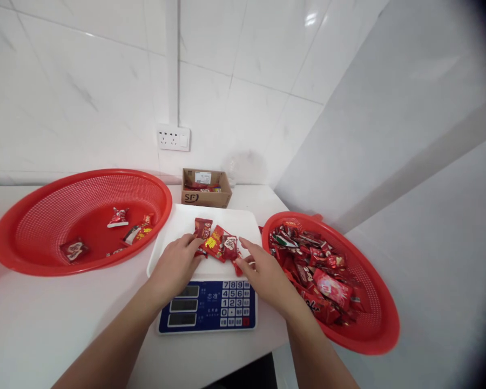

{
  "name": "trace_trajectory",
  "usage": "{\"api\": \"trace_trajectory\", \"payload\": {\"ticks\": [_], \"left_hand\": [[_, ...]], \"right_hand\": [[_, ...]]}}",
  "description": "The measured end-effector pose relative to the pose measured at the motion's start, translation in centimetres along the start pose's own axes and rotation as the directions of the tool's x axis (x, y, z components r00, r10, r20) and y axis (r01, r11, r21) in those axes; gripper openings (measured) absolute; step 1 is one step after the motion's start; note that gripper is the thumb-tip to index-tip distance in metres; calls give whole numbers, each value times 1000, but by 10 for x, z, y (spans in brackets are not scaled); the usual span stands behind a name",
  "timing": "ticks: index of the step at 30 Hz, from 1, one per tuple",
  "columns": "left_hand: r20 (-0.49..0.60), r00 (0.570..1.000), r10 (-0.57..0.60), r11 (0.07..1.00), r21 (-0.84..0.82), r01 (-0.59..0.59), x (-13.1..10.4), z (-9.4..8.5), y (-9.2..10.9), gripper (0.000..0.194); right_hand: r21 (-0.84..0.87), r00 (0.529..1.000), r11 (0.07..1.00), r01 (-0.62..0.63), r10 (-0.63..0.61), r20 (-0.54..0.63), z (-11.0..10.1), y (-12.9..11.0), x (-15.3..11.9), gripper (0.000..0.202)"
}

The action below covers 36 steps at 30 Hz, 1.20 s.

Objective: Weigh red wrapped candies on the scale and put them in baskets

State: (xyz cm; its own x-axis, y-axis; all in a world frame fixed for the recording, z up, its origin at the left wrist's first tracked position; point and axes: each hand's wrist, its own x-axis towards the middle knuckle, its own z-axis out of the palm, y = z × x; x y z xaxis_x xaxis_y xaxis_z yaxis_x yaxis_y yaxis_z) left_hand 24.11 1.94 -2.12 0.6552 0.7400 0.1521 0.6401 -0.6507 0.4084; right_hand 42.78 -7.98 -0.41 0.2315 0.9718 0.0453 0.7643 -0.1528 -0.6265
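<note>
Red wrappers shine between my two hands: a short row of packets [215, 244] lies on the white tray [243, 219] of a scale [208, 308], some overlapping. My left grip [176, 263] is at the left end of the row, thumb and fingers parted around the edge of a packet. My right grip [265, 270] is at the other end, its fingers half curled and loosely spread, the thumb apart from them, close against the last packet.

The scale's blue panel [210, 320], with number keys and three dark displays, faces me below my wrists. On the white desk [101, 308] to my left, a red plastic basket [85, 194] holds a few scattered sweets [73, 250]. To my right, a second red basket [375, 302] carries a heap of wrapped pieces [308, 265]. Behind the tray, near the wall, stands a cardboard box [208, 198] with more red packages [202, 187] inside.
</note>
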Motion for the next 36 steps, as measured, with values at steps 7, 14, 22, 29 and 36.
{"api": "trace_trajectory", "payload": {"ticks": [7, 14, 22, 29, 36], "left_hand": [[8, 1000, 8, 994, -112, -7, -4, -2, 6, 28], [67, 997, 43, 972, -235, -27, -9, -1, 16, 27], [-70, 995, 70, 997, -22, -72, -2, 16, 5, 51], [21, 998, 63, 998, 19, -63, -12, 21, 17, 56], [73, 997, 14, 995, -104, -7, -39, -8, 19, 52]], "right_hand": [[84, 999, 995, 53, -53, -9, 15, 6, -9, 46], [213, 994, 972, 98, -85, -72, 20, 7, -24, 37], [47, 892, 962, 269, -231, -389, 14, 46, -62, 20], [78, 840, 944, 321, -246, -484, 54, 89, -97, 16], [472, 876, 882, -13, 238, -420, 84, 114, -99, 34]]}}
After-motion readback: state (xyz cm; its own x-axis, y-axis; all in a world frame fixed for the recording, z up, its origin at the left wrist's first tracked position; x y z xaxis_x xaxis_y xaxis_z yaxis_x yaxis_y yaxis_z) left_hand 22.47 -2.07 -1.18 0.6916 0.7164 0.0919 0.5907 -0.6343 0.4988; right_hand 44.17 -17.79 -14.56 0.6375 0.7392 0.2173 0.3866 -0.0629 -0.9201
